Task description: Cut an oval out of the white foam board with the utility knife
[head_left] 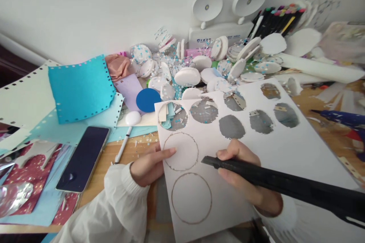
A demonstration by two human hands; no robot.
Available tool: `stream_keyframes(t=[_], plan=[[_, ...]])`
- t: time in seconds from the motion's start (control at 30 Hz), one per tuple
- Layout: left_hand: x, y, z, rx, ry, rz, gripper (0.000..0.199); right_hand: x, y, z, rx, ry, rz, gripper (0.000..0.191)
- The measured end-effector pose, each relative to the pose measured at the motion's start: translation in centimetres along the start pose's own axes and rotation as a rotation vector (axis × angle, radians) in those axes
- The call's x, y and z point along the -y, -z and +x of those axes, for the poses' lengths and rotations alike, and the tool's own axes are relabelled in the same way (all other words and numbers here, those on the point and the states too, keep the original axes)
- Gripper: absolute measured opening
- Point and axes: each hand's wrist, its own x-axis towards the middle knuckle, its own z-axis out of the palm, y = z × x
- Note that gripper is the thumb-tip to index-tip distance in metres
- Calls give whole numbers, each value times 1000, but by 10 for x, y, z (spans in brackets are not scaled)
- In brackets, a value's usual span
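Note:
A white foam board (245,201) lies tilted in front of me, with several ragged round holes along its far part. Two drawn circles show on its left side, one upper (182,152) and one lower (191,198), both still within the sheet. My left hand (149,166) grips the board's left edge, thumb on top over the upper circle, the other fingers mostly hidden. My right hand (245,171) is closed around a large black utility knife (273,178). Its tip points left, close to the upper circle's right side; whether it touches the board I cannot tell.
Behind the board, white foam discs (187,77) are heaped by a twin-head lamp (219,34) and markers (281,19). On the left lie a phone (85,159), a white pen (124,144), a blue disc (148,100) and coloured sheets (81,89). A blue glue gun (342,117) lies right.

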Motion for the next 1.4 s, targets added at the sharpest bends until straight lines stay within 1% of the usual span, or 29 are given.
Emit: stream_keyframes(t=[0.13,0.2,0.27,0.37,0.47,0.77,0.83,0.9,0.97,1.03,1.1,1.17,1.27,1.4], plan=[[4,1,4,17,3,-68,28,-7,1,-3,27,-63,94,15],[6,2,6,10,14,-61,27,-14,2,-4,6,-91,139,14],[7,3,6,5,22,-53,27,-21,1,-4,-70,-112,195,13],[8,5,6,6,16,-56,27,-26,-4,2,-197,-126,359,11],[9,7,6,28,8,-64,29,-25,-9,7,-252,-115,462,11],[9,11,8,65,20,-63,39,-26,-9,6,-248,-114,435,12],[9,9,7,46,7,-51,38,-27,-9,7,-219,-104,422,11],[8,5,6,2,-1,-38,36,-27,-8,9,-178,-111,404,11],[9,2,5,-56,-5,-44,38,-23,-6,11,-156,-130,409,11],[8,-1,3,-102,-13,-61,39,-13,-2,15,-162,-151,427,12],[7,-2,-1,-127,-18,-73,38,1,6,16,-185,-155,439,13],[5,-2,-6,-146,-11,-81,35,17,16,15,-213,-119,439,14],[1,-1,-17,-186,4,-102,30,38,36,5,-271,-41,419,13],[-2,1,-36,-228,12,-124,31,53,61,-15,-367,-10,355,13]])
